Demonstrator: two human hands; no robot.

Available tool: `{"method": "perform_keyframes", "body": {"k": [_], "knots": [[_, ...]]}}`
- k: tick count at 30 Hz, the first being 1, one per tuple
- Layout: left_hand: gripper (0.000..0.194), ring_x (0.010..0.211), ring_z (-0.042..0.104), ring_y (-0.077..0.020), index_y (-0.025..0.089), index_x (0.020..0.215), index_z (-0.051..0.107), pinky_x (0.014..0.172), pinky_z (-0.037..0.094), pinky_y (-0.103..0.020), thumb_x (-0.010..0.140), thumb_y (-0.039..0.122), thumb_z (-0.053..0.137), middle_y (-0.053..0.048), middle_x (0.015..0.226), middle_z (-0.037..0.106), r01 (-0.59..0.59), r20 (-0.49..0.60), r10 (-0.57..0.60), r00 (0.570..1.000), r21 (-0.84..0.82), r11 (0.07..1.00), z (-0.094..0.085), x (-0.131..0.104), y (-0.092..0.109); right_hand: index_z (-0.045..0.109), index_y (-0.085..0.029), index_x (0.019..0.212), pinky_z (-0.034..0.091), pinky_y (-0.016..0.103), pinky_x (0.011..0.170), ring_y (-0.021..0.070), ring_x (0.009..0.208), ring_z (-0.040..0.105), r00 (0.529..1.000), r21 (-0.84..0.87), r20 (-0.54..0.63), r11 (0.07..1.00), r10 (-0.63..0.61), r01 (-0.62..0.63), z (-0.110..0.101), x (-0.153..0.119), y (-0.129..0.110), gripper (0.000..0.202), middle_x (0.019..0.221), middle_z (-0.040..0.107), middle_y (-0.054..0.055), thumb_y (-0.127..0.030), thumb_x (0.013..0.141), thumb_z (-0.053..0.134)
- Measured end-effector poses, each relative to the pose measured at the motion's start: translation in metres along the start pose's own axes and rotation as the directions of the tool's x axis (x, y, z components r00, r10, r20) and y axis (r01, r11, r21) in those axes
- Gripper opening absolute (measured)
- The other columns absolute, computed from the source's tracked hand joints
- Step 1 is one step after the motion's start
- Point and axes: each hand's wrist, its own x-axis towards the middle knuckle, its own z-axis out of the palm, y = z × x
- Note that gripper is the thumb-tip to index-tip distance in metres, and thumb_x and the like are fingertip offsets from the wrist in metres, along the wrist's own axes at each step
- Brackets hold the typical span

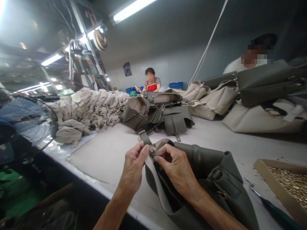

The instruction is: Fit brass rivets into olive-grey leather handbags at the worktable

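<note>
A dark grey-green leather bag [216,166] lies on the table below and right of centre, its opening facing me. My left hand [135,163] pinches a strap [145,138] at the bag's upper left edge, where a metal buckle sticks out beyond the fingers. Close beside it, my right hand [176,166] has thumb and index finger pressed together on the same strap joint. Its forearm lies across the bag. Whatever small part sits between the fingertips is too small to make out.
Several finished-looking dark bags [177,119] and beige bags [261,118] lie beyond. A cardboard box [268,175] of small brass pieces and a hooked tool [271,206] are at right. A fan [31,121] stands left, near piled pieces [88,107]. Two people sit behind.
</note>
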Motion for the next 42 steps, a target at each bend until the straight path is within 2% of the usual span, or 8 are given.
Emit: {"method": "perform_keyframes", "body": {"k": [3, 5, 14, 22, 27, 36, 42], "knots": [[0.021, 0.071, 0.053, -0.0085, 0.015, 0.087, 0.058, 0.068, 0.043, -0.019, 0.083, 0.035, 0.064, 0.000, 0.078, 0.059, -0.054, 0.011, 0.053, 0.999, 0.074, 0.996, -0.002, -0.002, -0.001, 0.055, -0.017, 0.071, 0.044, 0.023, 0.054, 0.0117, 0.055, 0.057, 0.993, 0.075, 0.039, 0.991, 0.110, -0.113, 0.002, 0.000, 0.000, 0.009, 0.063, 0.058, -0.003, -0.019, 0.078, 0.060], [0.021, 0.071, 0.050, -0.0085, 0.015, 0.085, 0.057, 0.069, 0.042, -0.019, 0.085, 0.036, 0.061, 0.001, 0.077, 0.057, -0.092, 0.017, 0.091, 0.996, 0.139, 0.986, -0.004, -0.003, -0.002, 0.055, -0.017, 0.072, 0.046, 0.023, 0.054, 0.0129, 0.055, 0.059, 0.989, 0.115, 0.045, 0.983, 0.141, -0.145, 0.002, -0.001, 0.000, 0.010, 0.061, 0.059, -0.002, -0.021, 0.077, 0.061], [0.024, 0.073, 0.045, -0.0115, 0.016, 0.080, 0.054, 0.068, 0.041, -0.021, 0.087, 0.039, 0.056, 0.001, 0.075, 0.052, -0.160, 0.011, 0.166, 0.986, 0.338, 0.928, -0.008, -0.004, -0.002, 0.057, -0.016, 0.068, 0.050, 0.023, 0.055, 0.0125, 0.054, 0.061, 0.992, 0.171, 0.026, 0.978, 0.121, -0.123, 0.003, -0.004, -0.004, 0.014, 0.061, 0.060, -0.001, -0.024, 0.078, 0.063], [0.024, 0.072, 0.046, -0.0118, 0.017, 0.080, 0.055, 0.068, 0.041, -0.020, 0.087, 0.040, 0.056, 0.002, 0.075, 0.054, -0.164, 0.043, 0.161, 0.986, 0.405, 0.900, -0.008, -0.005, 0.000, 0.054, -0.017, 0.069, 0.051, 0.023, 0.052, 0.0140, 0.053, 0.062, 0.987, 0.145, 0.008, 0.976, 0.163, -0.162, 0.002, -0.003, -0.004, 0.014, 0.059, 0.061, -0.002, -0.023, 0.076, 0.065], [0.025, 0.071, 0.048, -0.0113, 0.017, 0.077, 0.054, 0.068, 0.040, -0.020, 0.086, 0.040, 0.057, 0.002, 0.073, 0.053, -0.164, 0.048, 0.159, 0.986, 0.442, 0.882, -0.008, -0.004, 0.003, 0.049, -0.018, 0.072, 0.053, 0.025, 0.050, 0.0153, 0.052, 0.063, 0.981, 0.200, 0.023, 0.960, 0.194, -0.195, 0.000, 0.000, -0.001, 0.018, 0.058, 0.059, -0.003, -0.024, 0.074, 0.067], [0.024, 0.076, 0.051, -0.0148, 0.019, 0.077, 0.057, 0.067, 0.040, -0.021, 0.085, 0.041, 0.057, 0.001, 0.071, 0.052, -0.205, 0.105, 0.177, 0.979, 0.526, 0.825, -0.012, 0.000, 0.001, 0.050, -0.016, 0.073, 0.052, 0.023, 0.045, 0.0144, 0.047, 0.062, 0.972, 0.284, 0.064, 0.930, 0.226, -0.234, -0.003, 0.003, 0.008, 0.030, 0.054, 0.061, -0.002, -0.037, 0.070, 0.072], [0.022, 0.077, 0.054, -0.0161, 0.019, 0.076, 0.060, 0.068, 0.041, -0.020, 0.082, 0.040, 0.059, 0.001, 0.070, 0.057, -0.225, 0.058, 0.236, 0.970, 0.574, 0.787, -0.007, -0.002, 0.000, 0.050, -0.016, 0.073, 0.052, 0.022, 0.046, 0.0142, 0.048, 0.063, 0.974, 0.253, 0.006, 0.942, 0.226, -0.220, 0.001, 0.002, 0.006, 0.037, 0.057, 0.060, -0.002, -0.046, 0.070, 0.072]]}}
